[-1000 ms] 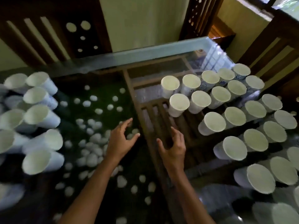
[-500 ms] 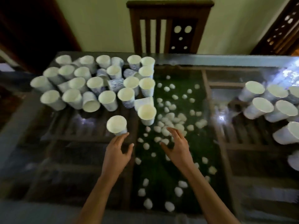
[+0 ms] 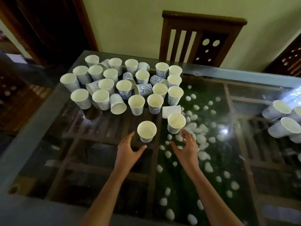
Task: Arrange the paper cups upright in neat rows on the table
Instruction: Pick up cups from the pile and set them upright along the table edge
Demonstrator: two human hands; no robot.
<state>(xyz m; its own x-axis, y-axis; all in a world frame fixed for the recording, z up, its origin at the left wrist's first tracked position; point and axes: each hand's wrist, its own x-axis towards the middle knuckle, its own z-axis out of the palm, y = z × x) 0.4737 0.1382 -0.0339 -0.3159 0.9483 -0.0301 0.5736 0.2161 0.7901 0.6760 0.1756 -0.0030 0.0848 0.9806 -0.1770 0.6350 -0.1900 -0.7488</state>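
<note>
Nearest to the camera, two bare forearms reach forward over the glass table (image 3: 29,132). The left hand (image 3: 128,149) has an open grip: the fingers and thumb are spread wide and hold nothing. It is just beside the nearest paper cup (image 3: 146,131), which stands upright on the table between the fingers and the thumb; I cannot tell if the hand touches it. The right hand (image 3: 187,147) also has an open grip, with the fingers loosely bent and nothing in it. Its fingertips are very near the foot of a second upright cup (image 3: 176,122). Just behind this one, a fallen cup (image 3: 171,110) lies on its side. Under the glass, white pebbles (image 3: 202,139) lie on a green ground. Farther back on the left, a crowded group of cups (image 3: 123,85) stands without clear rows; most are upright, some are tipped over. At the right edge there is another group of cups (image 3: 281,121). Behind the table a wooden chair (image 3: 200,39) stands against the wall.
</note>
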